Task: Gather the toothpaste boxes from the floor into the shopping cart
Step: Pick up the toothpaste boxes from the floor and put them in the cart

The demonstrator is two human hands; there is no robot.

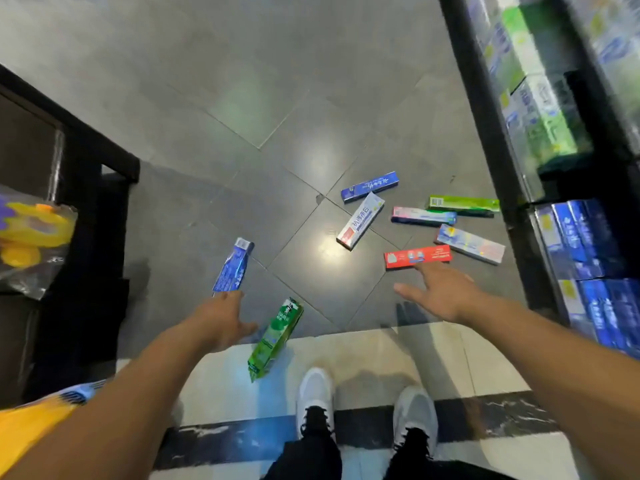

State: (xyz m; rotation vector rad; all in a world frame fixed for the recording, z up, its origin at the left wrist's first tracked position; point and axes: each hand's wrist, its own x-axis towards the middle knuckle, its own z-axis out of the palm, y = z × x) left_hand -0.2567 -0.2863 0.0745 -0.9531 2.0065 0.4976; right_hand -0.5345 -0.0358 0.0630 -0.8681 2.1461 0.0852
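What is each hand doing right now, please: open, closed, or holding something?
Left hand: open, holding nothing, reaching toward the blue toothpaste box.
Right hand: open, fingers spread, holding nothing, just short of the red toothpaste box.

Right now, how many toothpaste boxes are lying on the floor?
8: blue box by left hand, green box near feet, six clustered by the shelf, red box nearest right hand. None seem hidden.

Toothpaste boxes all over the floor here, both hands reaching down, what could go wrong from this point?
1. The green box lies just ahead of the white shoes; a step forward could crush or kick it.
2. Both hands reach at once: the left hand toward the blue box, the right hand toward the red box. Either grab could slip.
3. The pink-and-blue box lies against the green box by the shelf; one could be missed.
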